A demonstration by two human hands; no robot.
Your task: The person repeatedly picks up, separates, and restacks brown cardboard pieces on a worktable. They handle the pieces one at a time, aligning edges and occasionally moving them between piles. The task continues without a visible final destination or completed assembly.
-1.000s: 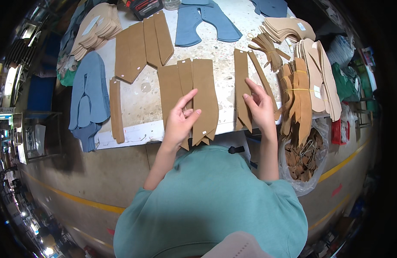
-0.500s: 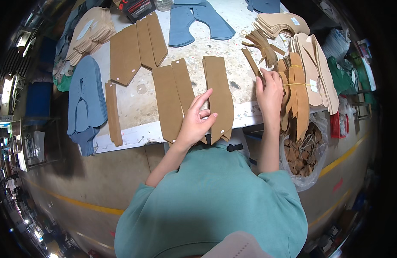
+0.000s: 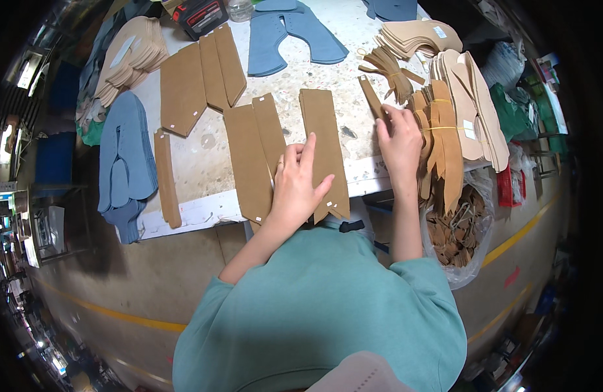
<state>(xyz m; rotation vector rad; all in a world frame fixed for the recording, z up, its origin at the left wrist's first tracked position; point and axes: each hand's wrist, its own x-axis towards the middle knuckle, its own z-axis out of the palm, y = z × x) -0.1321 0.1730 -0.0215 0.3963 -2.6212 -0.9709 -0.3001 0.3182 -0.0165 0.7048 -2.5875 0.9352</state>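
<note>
My left hand (image 3: 295, 189) is over the brown leather-like pieces at the table's near edge. Its index finger is stretched forward and its thumb spread, with nothing held. Beneath and beside it lie a wide brown panel (image 3: 244, 150), a narrower one (image 3: 267, 124) and a pointed stack (image 3: 322, 130). My right hand (image 3: 402, 147) has its thumb and fingers closed about the near end of a narrow brown strip stack (image 3: 371, 95); the fingers partly hide that end. Just right of this hand is a tied bundle of tan pieces (image 3: 445, 147).
Blue cut pieces (image 3: 128, 147) and a brown strip (image 3: 165, 176) lie at left. Farther back are brown panels (image 3: 184, 85), blue pieces (image 3: 295, 32) and a black-and-red battery-like block (image 3: 200, 16). Beige stacks (image 3: 487, 111) line the right. A scrap-filled plastic bag (image 3: 461, 228) hangs below.
My left hand has turned more palm-down, and its thumb has spread away from the fingers. My right hand stays at the narrow strip. The whole view has shifted slightly.
</note>
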